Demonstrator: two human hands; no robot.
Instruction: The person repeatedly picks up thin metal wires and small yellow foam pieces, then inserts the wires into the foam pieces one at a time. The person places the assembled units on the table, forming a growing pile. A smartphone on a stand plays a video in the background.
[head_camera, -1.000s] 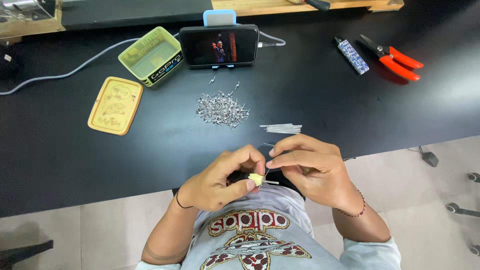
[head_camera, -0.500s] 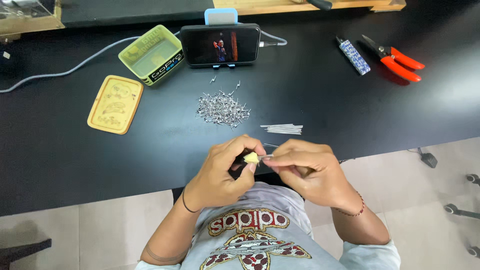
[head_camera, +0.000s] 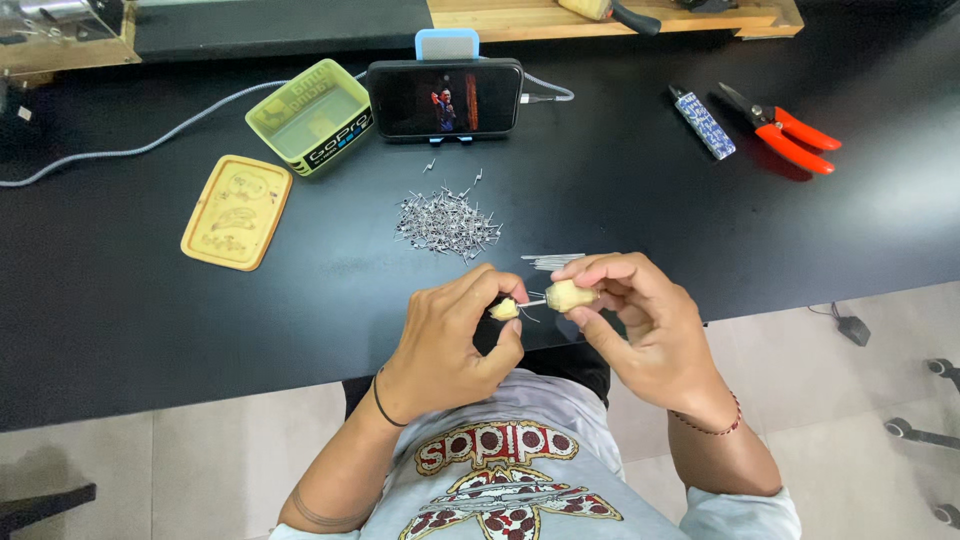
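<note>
Just below the pile of tiny silver wire bits (head_camera: 447, 222), your left hand (head_camera: 445, 340) and right hand (head_camera: 640, 320) now pull apart, each pinching one small yellow lump (head_camera: 570, 295) joined by a thin wire.

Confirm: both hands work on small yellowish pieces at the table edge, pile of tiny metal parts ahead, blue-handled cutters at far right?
Not quite. The head view shows red-handled cutters, not blue, at far right. The left hand and right hand do hold small yellowish pieces, pile of tiny metal parts ahead.
</note>
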